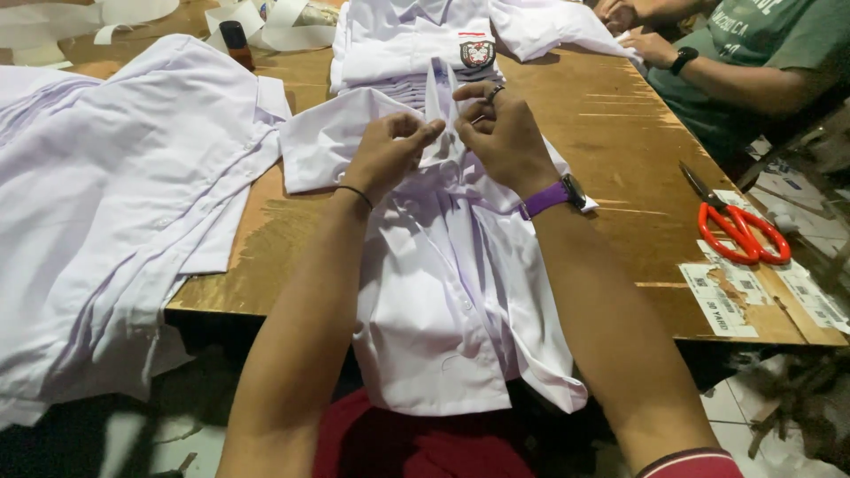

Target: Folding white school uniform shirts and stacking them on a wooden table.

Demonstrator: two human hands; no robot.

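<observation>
A white short-sleeved shirt [443, 292] lies on the wooden table [620, 150], its lower part hanging over the near edge onto my lap. My left hand [385, 152], with a thin black band on the wrist, pinches the shirt's cloth near the collar. My right hand [505, 133], with a purple watch on the wrist, grips the same upright fold of cloth beside it. The two hands nearly touch.
A pile of white shirts [106, 204] drapes over the table's left end. A folded stack of shirts with a badge [416, 44] lies behind. Orange-handled scissors [739, 230] and paper labels [722, 296] rest at right. Another person in green [753, 53] sits at far right. A small dark bottle [235, 42] stands at the back.
</observation>
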